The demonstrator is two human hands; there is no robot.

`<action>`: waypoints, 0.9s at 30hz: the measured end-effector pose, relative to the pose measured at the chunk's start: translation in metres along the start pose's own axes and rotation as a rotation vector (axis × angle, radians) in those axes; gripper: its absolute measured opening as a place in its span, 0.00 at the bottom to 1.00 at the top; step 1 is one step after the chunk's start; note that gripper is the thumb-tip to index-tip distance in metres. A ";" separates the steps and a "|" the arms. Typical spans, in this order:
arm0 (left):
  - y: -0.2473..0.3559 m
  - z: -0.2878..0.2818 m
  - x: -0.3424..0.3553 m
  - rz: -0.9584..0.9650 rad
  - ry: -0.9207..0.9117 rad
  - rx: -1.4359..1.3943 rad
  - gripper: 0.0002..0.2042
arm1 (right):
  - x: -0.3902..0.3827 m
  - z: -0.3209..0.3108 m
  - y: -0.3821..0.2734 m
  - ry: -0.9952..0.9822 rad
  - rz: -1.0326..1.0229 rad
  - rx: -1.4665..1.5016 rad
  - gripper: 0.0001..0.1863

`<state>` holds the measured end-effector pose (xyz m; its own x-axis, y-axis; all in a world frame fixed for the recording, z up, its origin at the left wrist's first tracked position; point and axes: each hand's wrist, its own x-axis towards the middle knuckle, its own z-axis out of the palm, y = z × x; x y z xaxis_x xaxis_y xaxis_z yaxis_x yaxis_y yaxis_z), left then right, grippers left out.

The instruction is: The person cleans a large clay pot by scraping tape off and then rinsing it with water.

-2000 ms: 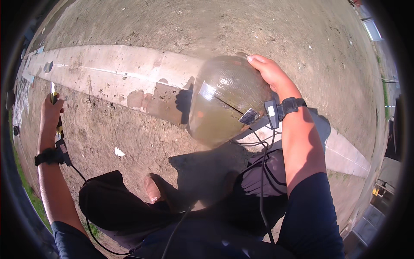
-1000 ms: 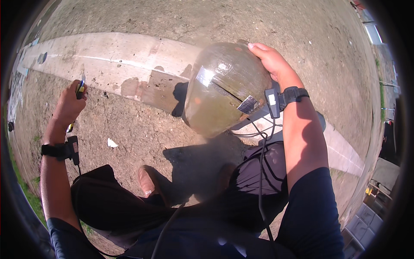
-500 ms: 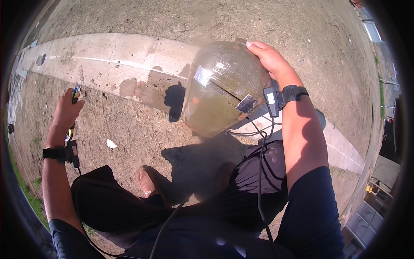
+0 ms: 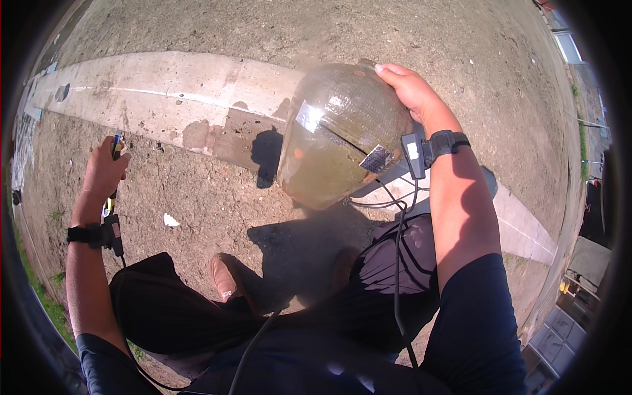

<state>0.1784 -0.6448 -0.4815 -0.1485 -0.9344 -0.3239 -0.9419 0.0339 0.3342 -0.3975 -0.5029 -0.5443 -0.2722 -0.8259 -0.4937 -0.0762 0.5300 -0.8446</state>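
- Left hand (image 4: 104, 168): closed around slim yellow-black tool (image 4: 117, 148), near concrete strip's (image 4: 164, 82) edge, well apart from vessel.
- Right hand (image 4: 416, 93): gripping vessel's upper right, thumb visible, other fingers hidden.
- Large rounded olive vessel (image 4: 339, 138): right of centre, overlapping strip in view; can't tell if touching.

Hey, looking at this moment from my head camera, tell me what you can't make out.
All in the head view:
Right hand: most fingers are hidden behind the rounded greenish-brown object.
That object's underside: it faces away from view.
Yellow-and-black tool: the left hand covers its middle; its tip is too small to read.
Right shoe: dim, partly behind dark trousers.
Yellow thing near the right rim: too small to identify.
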 end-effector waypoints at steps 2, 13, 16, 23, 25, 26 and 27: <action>0.003 -0.001 -0.003 -0.013 0.005 -0.005 0.15 | 0.001 0.001 0.000 -0.001 0.001 0.000 0.22; -0.010 -0.001 0.002 0.158 0.071 0.140 0.15 | 0.007 -0.004 0.005 -0.025 0.001 -0.003 0.26; 0.001 -0.005 -0.001 0.150 0.070 0.228 0.14 | 0.007 -0.005 0.006 0.007 0.017 -0.019 0.27; -0.014 0.000 0.008 0.148 0.143 0.170 0.13 | 0.010 -0.005 0.008 0.009 -0.006 -0.038 0.29; -0.014 0.002 0.008 0.128 0.158 0.176 0.13 | 0.009 -0.007 0.007 -0.029 0.002 -0.005 0.30; -0.013 0.003 0.008 0.108 0.172 0.182 0.13 | 0.010 -0.007 0.008 -0.029 0.002 -0.006 0.30; -0.014 0.003 0.008 0.108 0.173 0.182 0.13 | 0.012 -0.008 0.010 -0.027 -0.008 -0.016 0.30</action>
<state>0.1890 -0.6515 -0.4914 -0.2126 -0.9679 -0.1339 -0.9642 0.1856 0.1892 -0.4089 -0.5058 -0.5566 -0.2454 -0.8348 -0.4929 -0.0940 0.5266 -0.8449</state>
